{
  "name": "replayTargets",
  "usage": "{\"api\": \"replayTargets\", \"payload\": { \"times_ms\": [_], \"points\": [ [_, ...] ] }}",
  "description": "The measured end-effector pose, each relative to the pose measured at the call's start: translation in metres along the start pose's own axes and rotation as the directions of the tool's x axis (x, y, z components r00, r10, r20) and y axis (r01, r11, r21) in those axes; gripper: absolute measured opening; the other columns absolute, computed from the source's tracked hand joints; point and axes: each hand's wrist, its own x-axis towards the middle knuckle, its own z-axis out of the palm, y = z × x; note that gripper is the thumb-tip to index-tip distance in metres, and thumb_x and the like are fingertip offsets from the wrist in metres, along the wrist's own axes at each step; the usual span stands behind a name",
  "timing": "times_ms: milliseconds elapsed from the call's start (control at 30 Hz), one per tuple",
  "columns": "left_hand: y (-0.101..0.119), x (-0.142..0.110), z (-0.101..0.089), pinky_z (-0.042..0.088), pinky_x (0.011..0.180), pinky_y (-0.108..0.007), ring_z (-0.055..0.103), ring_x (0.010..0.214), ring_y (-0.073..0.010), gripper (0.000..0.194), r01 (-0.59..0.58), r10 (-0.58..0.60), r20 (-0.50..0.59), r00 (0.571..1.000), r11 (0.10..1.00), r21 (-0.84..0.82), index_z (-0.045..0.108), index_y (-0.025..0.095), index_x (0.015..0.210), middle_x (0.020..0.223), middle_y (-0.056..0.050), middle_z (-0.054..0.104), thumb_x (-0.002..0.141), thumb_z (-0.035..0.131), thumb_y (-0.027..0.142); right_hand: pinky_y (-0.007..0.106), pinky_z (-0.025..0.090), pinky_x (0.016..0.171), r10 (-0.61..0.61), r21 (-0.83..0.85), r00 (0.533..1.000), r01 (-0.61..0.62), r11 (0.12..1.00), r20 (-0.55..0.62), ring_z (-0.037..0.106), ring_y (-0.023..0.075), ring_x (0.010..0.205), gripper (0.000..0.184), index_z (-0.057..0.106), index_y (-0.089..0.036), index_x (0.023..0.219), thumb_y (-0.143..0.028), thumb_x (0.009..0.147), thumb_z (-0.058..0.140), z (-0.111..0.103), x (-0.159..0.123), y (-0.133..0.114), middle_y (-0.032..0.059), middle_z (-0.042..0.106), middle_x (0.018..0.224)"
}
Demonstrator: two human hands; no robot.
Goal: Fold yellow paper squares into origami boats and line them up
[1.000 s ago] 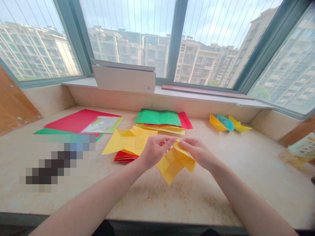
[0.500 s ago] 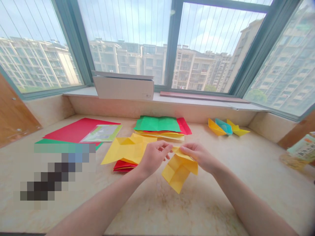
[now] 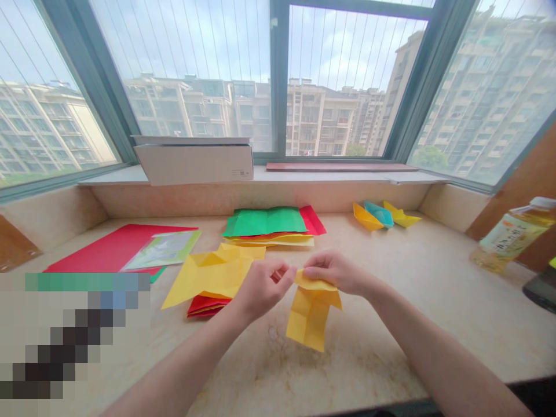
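A creased sheet of yellow paper [image 3: 310,315] hangs above the countertop, its top edge folded over. My right hand [image 3: 336,272] pinches that folded edge between thumb and fingers. At the upper left corner of the same sheet, my left hand [image 3: 267,286] is closed, with thumb and fingertips pressed together on the corner. Behind my left hand lies a larger folded yellow sheet [image 3: 208,275], resting on folded red paper [image 3: 206,306]. Part of that yellow sheet is hidden by the hand.
Green paper [image 3: 269,221] tops a folded stack at the back. Red sheets [image 3: 108,246] and a clear packet [image 3: 163,250] lie left. Paper boats, including a blue one [image 3: 379,214], stand back right, near a bottle [image 3: 508,237]. A white box [image 3: 195,162] occupies the sill. Lower left is pixelated.
The view has shifted to the right, bringing the bottle more fully into sight. The yellow sheet has turned slightly and hangs straighter, still held at its top edge.
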Motion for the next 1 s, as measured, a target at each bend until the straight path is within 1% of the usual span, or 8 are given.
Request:
{"api": "replayTargets", "payload": {
  "times_ms": [100,200,400,500,600,700,900,1000],
  "points": [
    [0.001,0.000,0.002,0.041,0.055,-0.021,0.060,0.062,-0.0142,0.034,0.035,-0.027,0.123,0.992,0.998,-0.061,0.070,0.014,0.074,0.066,-0.002,0.067,0.089,0.057,0.041,0.023,0.036,0.055,-0.030,-0.088,1.000,0.029,0.996,-0.007,0.052,0.0110,0.063,0.028,0.074,-0.015,0.080,-0.043,0.081,0.072,0.003,0.001,0.003,0.0011,0.065,0.070],
    [0.001,0.001,0.005,0.042,0.054,-0.021,0.060,0.061,-0.0144,0.037,0.096,-0.076,0.147,0.986,0.986,-0.139,0.068,0.014,0.071,0.064,-0.002,0.064,0.090,0.056,0.043,0.023,0.036,0.053,-0.038,-0.027,0.998,0.037,0.999,-0.040,0.051,0.0102,0.059,0.031,0.072,-0.017,0.096,-0.043,0.080,0.073,0.005,0.003,0.005,-0.0011,0.063,0.067],
    [-0.002,0.006,0.005,0.046,0.055,-0.022,0.059,0.060,-0.0142,0.032,0.170,-0.196,-0.065,0.978,0.942,-0.288,0.066,0.015,0.077,0.066,-0.002,0.064,0.089,0.056,0.042,0.023,0.040,0.055,-0.051,0.059,0.996,0.055,0.997,-0.076,0.057,0.0121,0.066,0.051,0.060,-0.019,0.125,-0.044,0.083,0.071,0.001,0.000,-0.001,0.0002,0.065,0.078],
    [0.001,0.007,0.002,0.046,0.053,-0.021,0.055,0.054,-0.0123,0.032,0.190,-0.241,-0.136,0.961,0.932,-0.308,0.063,0.015,0.071,0.060,0.001,0.059,0.087,0.057,0.042,0.025,0.046,0.063,-0.023,0.065,0.997,0.028,0.998,-0.074,0.063,0.0154,0.078,0.048,0.062,-0.020,0.124,-0.044,0.083,0.071,0.000,0.000,-0.001,0.0047,0.071,0.094],
    [0.002,0.007,0.002,0.049,0.054,-0.022,0.061,0.059,-0.0142,0.027,0.214,-0.253,-0.070,0.965,0.913,-0.346,0.066,0.014,0.080,0.069,-0.002,0.065,0.085,0.060,0.040,0.032,0.051,0.081,-0.044,0.100,0.997,0.050,0.994,-0.069,0.066,0.0205,0.094,0.041,0.069,-0.019,0.115,-0.042,0.081,0.072,0.001,0.002,0.002,0.0076,0.072,0.108],
    [0.000,0.007,0.005,0.053,0.056,-0.025,0.066,0.069,-0.0181,0.031,0.243,-0.268,-0.007,0.963,0.885,-0.397,0.067,0.014,0.092,0.085,-0.006,0.070,0.084,0.062,0.043,0.035,0.051,0.086,-0.065,0.077,0.996,0.070,0.995,-0.057,0.066,0.0218,0.097,0.037,0.071,-0.018,0.112,-0.040,0.082,0.072,0.003,0.003,0.004,0.0083,0.072,0.110],
    [-0.007,0.009,0.006,0.051,0.052,-0.025,0.062,0.057,-0.0145,0.030,0.250,-0.331,-0.090,0.939,0.840,-0.482,0.061,0.015,0.083,0.070,-0.002,0.066,0.085,0.061,0.045,0.029,0.052,0.068,-0.090,0.090,0.967,0.115,0.989,-0.240,0.066,0.0179,0.081,0.046,0.065,-0.019,0.121,-0.038,0.079,0.074,0.002,0.006,0.004,0.0056,0.071,0.093],
    [-0.008,0.006,0.006,0.049,0.054,-0.024,0.063,0.055,-0.0144,0.025,0.272,-0.310,0.007,0.951,0.823,-0.499,0.058,0.015,0.081,0.065,-0.001,0.066,0.084,0.062,0.040,0.030,0.053,0.070,-0.101,0.194,0.934,0.176,0.965,-0.343,0.067,0.0177,0.081,0.050,0.063,-0.022,0.121,-0.038,0.076,0.077,-0.001,0.008,0.003,0.0051,0.069,0.097]
  ]
}}
